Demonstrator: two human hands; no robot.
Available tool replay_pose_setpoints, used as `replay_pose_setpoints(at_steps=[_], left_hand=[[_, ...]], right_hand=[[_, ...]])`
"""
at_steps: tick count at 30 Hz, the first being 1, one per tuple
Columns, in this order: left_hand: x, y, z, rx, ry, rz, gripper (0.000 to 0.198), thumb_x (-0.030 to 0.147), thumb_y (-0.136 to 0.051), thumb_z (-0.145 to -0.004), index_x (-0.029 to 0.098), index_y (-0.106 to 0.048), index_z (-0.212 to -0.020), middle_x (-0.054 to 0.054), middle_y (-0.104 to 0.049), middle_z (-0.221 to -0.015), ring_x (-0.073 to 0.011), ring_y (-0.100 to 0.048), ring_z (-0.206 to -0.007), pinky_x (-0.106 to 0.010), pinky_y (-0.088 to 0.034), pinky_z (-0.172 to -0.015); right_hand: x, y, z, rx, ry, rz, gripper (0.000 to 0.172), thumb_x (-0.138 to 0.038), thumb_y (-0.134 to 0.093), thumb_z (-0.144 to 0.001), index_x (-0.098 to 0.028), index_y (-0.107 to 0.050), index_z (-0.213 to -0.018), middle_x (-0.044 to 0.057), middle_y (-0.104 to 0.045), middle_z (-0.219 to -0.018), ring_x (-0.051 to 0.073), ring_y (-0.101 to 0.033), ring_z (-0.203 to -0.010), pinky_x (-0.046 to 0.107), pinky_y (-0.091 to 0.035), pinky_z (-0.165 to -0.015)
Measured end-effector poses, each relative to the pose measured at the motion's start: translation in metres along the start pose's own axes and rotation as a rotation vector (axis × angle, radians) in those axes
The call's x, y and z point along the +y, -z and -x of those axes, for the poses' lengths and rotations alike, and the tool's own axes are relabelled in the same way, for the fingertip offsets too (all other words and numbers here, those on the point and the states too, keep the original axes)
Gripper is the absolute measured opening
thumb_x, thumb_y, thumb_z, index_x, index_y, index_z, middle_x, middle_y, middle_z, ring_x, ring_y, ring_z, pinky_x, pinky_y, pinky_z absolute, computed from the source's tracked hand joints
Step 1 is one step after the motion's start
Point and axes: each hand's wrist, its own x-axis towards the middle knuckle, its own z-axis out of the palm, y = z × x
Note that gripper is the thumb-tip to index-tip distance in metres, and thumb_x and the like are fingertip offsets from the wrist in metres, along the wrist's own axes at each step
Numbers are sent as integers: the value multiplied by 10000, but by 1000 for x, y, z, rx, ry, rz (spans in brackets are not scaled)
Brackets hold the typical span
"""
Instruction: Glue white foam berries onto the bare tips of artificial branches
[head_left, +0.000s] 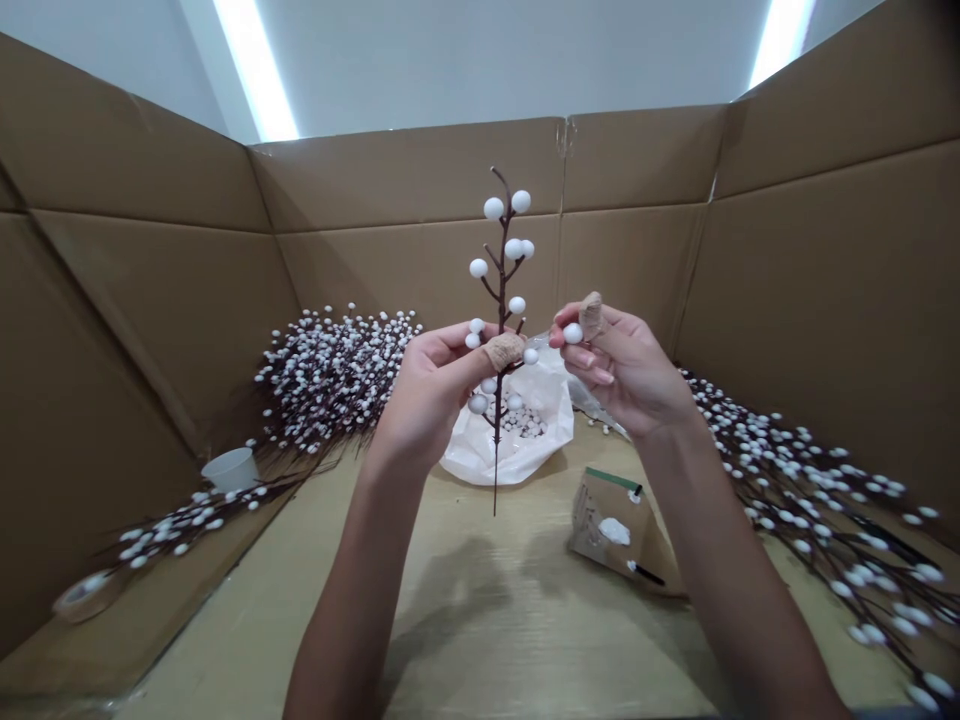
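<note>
1. The desk [465,620] spread beneath both forearms, which reached forward from the lower edge of the view and angled upward.
2. A white bag [465,455] of loose white balls sat on the desk, behind the branch as seen from the head.
3. The branch [503,270] stood nearly upright in the left fingers; most of its white berries rose above the grip, a few sat beside or below it, and the bare stem end pointed down.
4. The left hand [427,390] held the stem in a narrow pinch, its wrapped thumb laid across the front below the branch's middle.
5. The right hand [637,370] was raised just to the branch's right, its wrapped thumb pointing up and its other fingers curled.
6. A single white ball [573,333] lay pinched between the right thumb and fingers, near the branch but apart from it.
</note>
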Motion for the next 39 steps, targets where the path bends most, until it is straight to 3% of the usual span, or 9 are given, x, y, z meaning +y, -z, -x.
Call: replay_pose_setpoints(at_steps=[3,8,16,25,31,39], left_hand=[[0,0,0,9,11,-10,108,260,-749,-685,168,-713,-730,-29,-690,-721,-113,-618,-622,-220,-488,-568],[0,-1,0,-1,11,33,86,238,-747,-685,169,-712,-724,-15,-683,-712,-92,-598,-595,-206,-478,-562],[-1,-1,0,-33,26,11,114,254,-752,-685,161,-701,-725,-10,-661,-686,-91,-575,-580,-212,-460,-560],[-4,-1,-1,-73,12,29,139,222,-786,-636,144,-674,-659,2,-628,-655,-89,-559,-588,-204,-446,-565],[-5,-2,-1,-90,7,4,169,240,-793,-631,134,-667,-672,9,-611,-635,-78,-540,-564,-197,-432,-545],[-4,-3,0,-78,3,-81,166,241,-788,-624,138,-659,-643,8,-609,-620,-81,-545,-567,-200,-445,-550]], right_hand=[[2,2,-2,-14,-22,-19,130,-332,-710,-784,-204,-687,-787,-2,-648,-746,18,-461,-495,85,-396,-373],[2,6,-3,-4,-47,-24,93,-261,-661,-820,-210,-701,-886,21,-692,-924,91,-654,-792,156,-583,-700],[3,2,1,-7,-21,-4,174,-184,-702,-785,-200,-697,-958,19,-699,-941,121,-672,-932,230,-552,-914],[-6,-5,6,8,41,102,186,-289,-765,-729,-209,-691,-880,8,-719,-856,158,-689,-893,359,-556,-902],[-8,-10,10,37,62,119,162,-324,-782,-701,-218,-682,-772,-5,-726,-796,161,-700,-823,373,-566,-870],[-7,-11,11,55,66,174,187,-352,-793,-678,-217,-699,-767,2,-730,-785,178,-709,-817,386,-577,-832]])
